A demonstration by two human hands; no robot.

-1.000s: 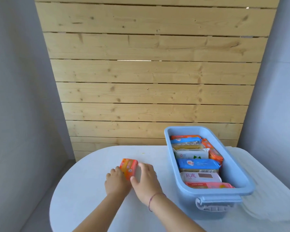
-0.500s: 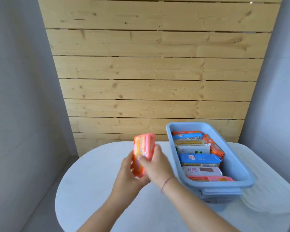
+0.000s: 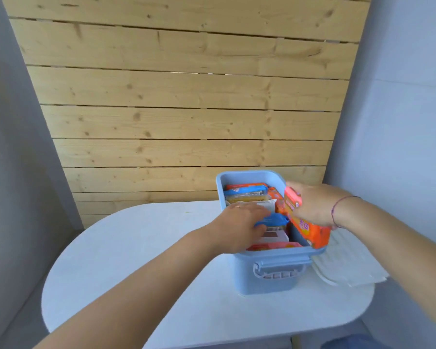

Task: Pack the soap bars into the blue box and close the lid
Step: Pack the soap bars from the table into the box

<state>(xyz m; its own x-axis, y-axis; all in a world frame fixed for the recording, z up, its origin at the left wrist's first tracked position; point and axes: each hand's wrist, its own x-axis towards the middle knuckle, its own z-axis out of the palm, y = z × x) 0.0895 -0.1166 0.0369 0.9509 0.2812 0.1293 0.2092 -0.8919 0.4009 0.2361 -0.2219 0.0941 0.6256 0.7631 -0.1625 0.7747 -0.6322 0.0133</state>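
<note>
The blue box (image 3: 267,275) stands open on the white table, with several wrapped soap bars lined up inside. My right hand (image 3: 312,205) holds an orange soap bar (image 3: 305,222) on edge, over the box's right side, its lower end dipping inside the rim. My left hand (image 3: 239,220) reaches into the box from the left, fingers spread and pressing on a blue-wrapped soap bar (image 3: 273,219) and its neighbours. A white-wrapped bar (image 3: 275,236) and a pink one (image 3: 275,246) lie at the near end.
A white lid or folded sheet (image 3: 347,268) lies on the table right of the box. The round white table (image 3: 136,248) stands against a wooden plank wall (image 3: 186,122), grey walls on both sides.
The orange bar was lifted from the table with both hands and carried right over the box. It is now held by my right hand alone, while my left hand has gone into the box.
</note>
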